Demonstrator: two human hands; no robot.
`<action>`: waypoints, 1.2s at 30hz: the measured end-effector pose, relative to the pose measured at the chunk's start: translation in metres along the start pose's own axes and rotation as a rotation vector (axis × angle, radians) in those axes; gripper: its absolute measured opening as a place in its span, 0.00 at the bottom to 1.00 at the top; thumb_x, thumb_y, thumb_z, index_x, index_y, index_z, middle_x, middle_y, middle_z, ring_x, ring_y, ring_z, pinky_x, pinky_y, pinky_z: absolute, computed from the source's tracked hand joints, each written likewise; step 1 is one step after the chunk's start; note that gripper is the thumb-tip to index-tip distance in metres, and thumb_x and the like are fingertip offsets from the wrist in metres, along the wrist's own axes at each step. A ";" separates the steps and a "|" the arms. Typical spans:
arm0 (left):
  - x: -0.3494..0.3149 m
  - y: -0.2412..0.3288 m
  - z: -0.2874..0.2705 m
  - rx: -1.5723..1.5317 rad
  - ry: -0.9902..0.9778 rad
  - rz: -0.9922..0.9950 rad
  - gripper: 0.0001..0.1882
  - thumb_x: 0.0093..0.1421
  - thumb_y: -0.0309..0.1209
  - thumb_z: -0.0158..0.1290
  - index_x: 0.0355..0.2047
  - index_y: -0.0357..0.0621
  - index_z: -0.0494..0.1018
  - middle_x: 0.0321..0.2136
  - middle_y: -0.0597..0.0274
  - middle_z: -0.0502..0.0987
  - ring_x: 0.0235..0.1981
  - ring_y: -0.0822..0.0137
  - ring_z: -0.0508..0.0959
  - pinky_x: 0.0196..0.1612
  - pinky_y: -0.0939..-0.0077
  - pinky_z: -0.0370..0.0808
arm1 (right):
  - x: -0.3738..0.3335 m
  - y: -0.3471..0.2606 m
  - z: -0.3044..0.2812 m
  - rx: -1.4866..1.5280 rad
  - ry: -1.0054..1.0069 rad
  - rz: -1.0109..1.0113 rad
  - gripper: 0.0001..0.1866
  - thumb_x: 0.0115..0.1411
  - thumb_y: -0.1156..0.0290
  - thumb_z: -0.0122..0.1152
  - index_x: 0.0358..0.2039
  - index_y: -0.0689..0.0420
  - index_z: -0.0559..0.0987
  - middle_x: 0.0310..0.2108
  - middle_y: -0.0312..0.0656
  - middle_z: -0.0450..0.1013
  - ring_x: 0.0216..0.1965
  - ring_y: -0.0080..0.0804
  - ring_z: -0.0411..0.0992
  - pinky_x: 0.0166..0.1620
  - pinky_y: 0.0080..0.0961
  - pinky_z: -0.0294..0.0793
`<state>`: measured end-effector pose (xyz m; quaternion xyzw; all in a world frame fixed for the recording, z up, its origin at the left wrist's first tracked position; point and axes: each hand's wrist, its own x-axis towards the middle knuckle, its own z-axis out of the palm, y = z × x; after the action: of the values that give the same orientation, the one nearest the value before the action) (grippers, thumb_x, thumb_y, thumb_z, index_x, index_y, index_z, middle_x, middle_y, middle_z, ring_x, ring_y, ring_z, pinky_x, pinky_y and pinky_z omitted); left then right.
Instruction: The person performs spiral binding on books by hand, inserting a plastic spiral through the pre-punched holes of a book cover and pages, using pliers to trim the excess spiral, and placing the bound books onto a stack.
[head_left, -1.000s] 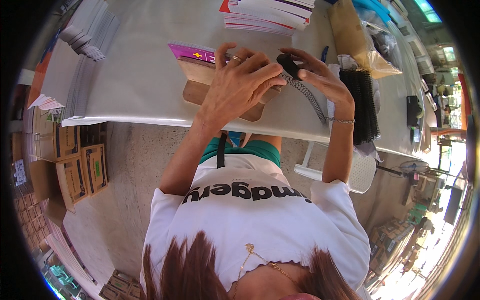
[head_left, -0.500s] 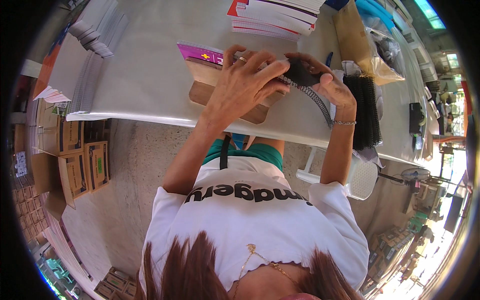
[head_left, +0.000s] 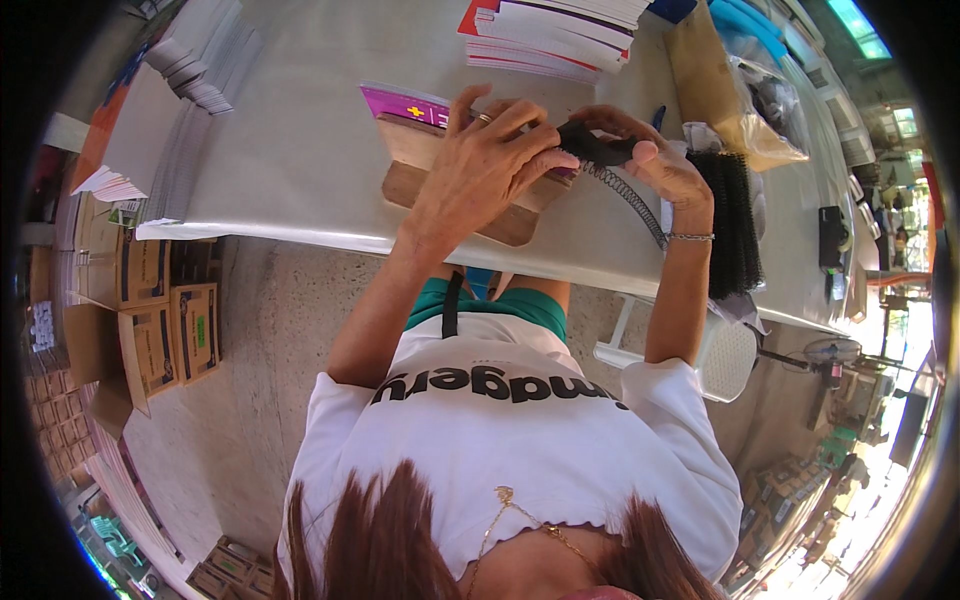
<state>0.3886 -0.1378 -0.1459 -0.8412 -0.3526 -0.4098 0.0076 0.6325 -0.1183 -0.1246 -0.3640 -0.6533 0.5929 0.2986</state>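
A purple-covered notebook (head_left: 405, 105) leans on a wooden stand (head_left: 408, 190) near the table's front edge. My left hand (head_left: 485, 150) is closed over its right part, thumb and fingers pinching the edge where a black spiral binding coil (head_left: 630, 190) meets it. From there the coil curves down to the right, its loose end beside my right wrist. My right hand (head_left: 660, 165) is curled around a soft-looking black piece (head_left: 595, 145), which lies against the coil by my left fingertips. What the black piece is, I cannot make out. My fingers hide the notebook's bound edge.
Stacked booklets (head_left: 550, 40) lie beyond the notebook, and more stacks (head_left: 180, 130) stand at the left. A bundle of black coils (head_left: 728, 220) rests to the right of my right hand. Behind it is an open cardboard box (head_left: 735, 90). A white stool (head_left: 720, 355) stands below the table.
The black piece in my right hand has shifted slightly left, toward my left fingertips. My left thumb has risen closer to its fingers. Less of the coil shows near the notebook.
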 end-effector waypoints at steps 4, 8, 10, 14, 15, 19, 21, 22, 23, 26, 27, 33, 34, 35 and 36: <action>-0.001 0.006 -0.009 0.132 0.099 -0.141 0.26 0.45 0.56 0.60 0.37 0.54 0.74 0.45 0.68 0.68 0.55 0.62 0.66 0.60 0.32 0.42 | 0.002 -0.007 -0.008 -0.012 -0.026 0.019 0.62 0.33 0.22 0.59 0.55 0.64 0.66 0.51 0.45 0.67 0.50 0.30 0.67 0.49 0.22 0.69; -0.009 -0.003 -0.010 0.174 0.124 -0.265 0.29 0.40 0.60 0.63 0.35 0.53 0.74 0.45 0.69 0.68 0.57 0.61 0.63 0.60 0.26 0.36 | 0.003 -0.013 -0.012 0.205 -0.163 -0.203 0.57 0.35 0.23 0.60 0.52 0.62 0.71 0.48 0.42 0.70 0.46 0.27 0.69 0.46 0.18 0.69; -0.011 -0.004 -0.009 0.180 0.106 -0.273 0.30 0.40 0.59 0.63 0.34 0.53 0.74 0.45 0.69 0.67 0.57 0.61 0.63 0.60 0.26 0.35 | 0.007 -0.026 -0.009 0.082 -0.221 -0.161 0.55 0.37 0.25 0.61 0.52 0.62 0.72 0.48 0.41 0.70 0.45 0.26 0.68 0.45 0.18 0.69; -0.009 -0.003 -0.010 0.165 0.134 -0.279 0.28 0.40 0.59 0.64 0.33 0.52 0.74 0.43 0.68 0.69 0.53 0.61 0.66 0.60 0.27 0.33 | 0.020 -0.023 -0.010 -0.394 -0.046 0.105 0.48 0.45 0.34 0.63 0.54 0.63 0.70 0.49 0.42 0.70 0.45 0.26 0.68 0.46 0.20 0.68; -0.009 -0.003 -0.010 0.168 0.121 -0.286 0.28 0.40 0.59 0.64 0.32 0.52 0.75 0.41 0.68 0.70 0.52 0.61 0.67 0.60 0.27 0.34 | 0.028 -0.021 -0.011 -0.464 0.009 0.126 0.46 0.47 0.38 0.64 0.55 0.64 0.68 0.49 0.42 0.70 0.46 0.26 0.68 0.46 0.21 0.68; -0.005 0.000 -0.015 0.150 0.071 -0.310 0.27 0.39 0.57 0.65 0.30 0.50 0.75 0.36 0.68 0.72 0.48 0.60 0.69 0.61 0.30 0.36 | 0.030 -0.017 -0.006 -0.378 -0.079 0.073 0.35 0.53 0.42 0.62 0.51 0.59 0.74 0.44 0.39 0.72 0.45 0.27 0.68 0.44 0.21 0.70; -0.004 0.001 -0.017 0.146 0.069 -0.311 0.27 0.39 0.56 0.66 0.30 0.49 0.75 0.33 0.68 0.72 0.47 0.59 0.70 0.61 0.32 0.37 | 0.032 -0.016 -0.004 -0.392 -0.055 0.126 0.35 0.54 0.44 0.62 0.52 0.60 0.73 0.45 0.39 0.72 0.45 0.26 0.69 0.45 0.21 0.70; -0.006 0.001 -0.017 0.153 0.079 -0.308 0.27 0.39 0.55 0.66 0.29 0.49 0.75 0.33 0.68 0.72 0.46 0.59 0.70 0.61 0.33 0.38 | 0.032 -0.018 -0.006 -0.314 -0.019 0.141 0.34 0.55 0.48 0.63 0.53 0.61 0.72 0.47 0.40 0.72 0.45 0.26 0.69 0.46 0.21 0.70; -0.006 0.001 -0.018 0.160 0.089 -0.305 0.26 0.39 0.55 0.66 0.29 0.49 0.75 0.32 0.67 0.72 0.45 0.58 0.70 0.61 0.33 0.39 | 0.031 -0.020 -0.009 -0.235 0.015 0.156 0.33 0.55 0.51 0.64 0.54 0.62 0.71 0.49 0.41 0.72 0.45 0.25 0.70 0.47 0.21 0.71; -0.002 0.003 -0.016 0.137 0.072 -0.297 0.26 0.39 0.54 0.66 0.29 0.49 0.75 0.32 0.68 0.73 0.45 0.59 0.70 0.60 0.33 0.39 | 0.034 -0.009 -0.012 -0.438 -0.118 0.057 0.34 0.56 0.44 0.59 0.52 0.61 0.73 0.48 0.40 0.72 0.43 0.24 0.71 0.44 0.18 0.70; -0.002 0.003 -0.018 0.135 0.078 -0.299 0.26 0.39 0.54 0.66 0.29 0.49 0.75 0.32 0.68 0.73 0.45 0.59 0.71 0.60 0.33 0.39 | 0.041 -0.005 -0.010 -0.626 -0.124 0.073 0.37 0.56 0.39 0.56 0.52 0.61 0.73 0.48 0.39 0.72 0.42 0.24 0.71 0.42 0.16 0.70; -0.003 0.001 -0.015 0.127 0.100 -0.320 0.26 0.39 0.54 0.66 0.30 0.50 0.74 0.32 0.69 0.72 0.44 0.60 0.71 0.60 0.32 0.39 | 0.030 -0.021 -0.007 -0.277 -0.108 -0.005 0.31 0.54 0.45 0.62 0.46 0.59 0.77 0.41 0.43 0.77 0.37 0.30 0.74 0.40 0.22 0.72; -0.001 0.001 -0.015 0.134 0.077 -0.312 0.26 0.39 0.54 0.67 0.31 0.51 0.74 0.33 0.69 0.72 0.45 0.60 0.71 0.60 0.31 0.39 | 0.035 -0.006 -0.008 -0.515 -0.097 0.038 0.32 0.55 0.42 0.59 0.47 0.59 0.76 0.42 0.41 0.76 0.37 0.27 0.72 0.39 0.21 0.72; 0.001 0.003 -0.016 0.140 0.053 -0.304 0.26 0.39 0.54 0.67 0.31 0.51 0.74 0.34 0.69 0.72 0.45 0.60 0.71 0.60 0.31 0.39 | 0.039 0.006 -0.012 -0.752 -0.086 0.087 0.34 0.56 0.40 0.57 0.49 0.59 0.75 0.44 0.39 0.75 0.37 0.24 0.71 0.38 0.20 0.71; 0.000 0.002 -0.017 0.140 0.071 -0.308 0.26 0.39 0.54 0.67 0.32 0.52 0.75 0.36 0.68 0.71 0.46 0.60 0.70 0.60 0.32 0.39 | 0.046 0.001 -0.014 -1.021 -0.083 0.285 0.35 0.57 0.39 0.54 0.51 0.57 0.74 0.46 0.38 0.73 0.37 0.24 0.70 0.37 0.19 0.70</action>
<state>0.3785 -0.1446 -0.1340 -0.7597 -0.5044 -0.4101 0.0160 0.6182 -0.0722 -0.1263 -0.5245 -0.8140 0.2481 -0.0262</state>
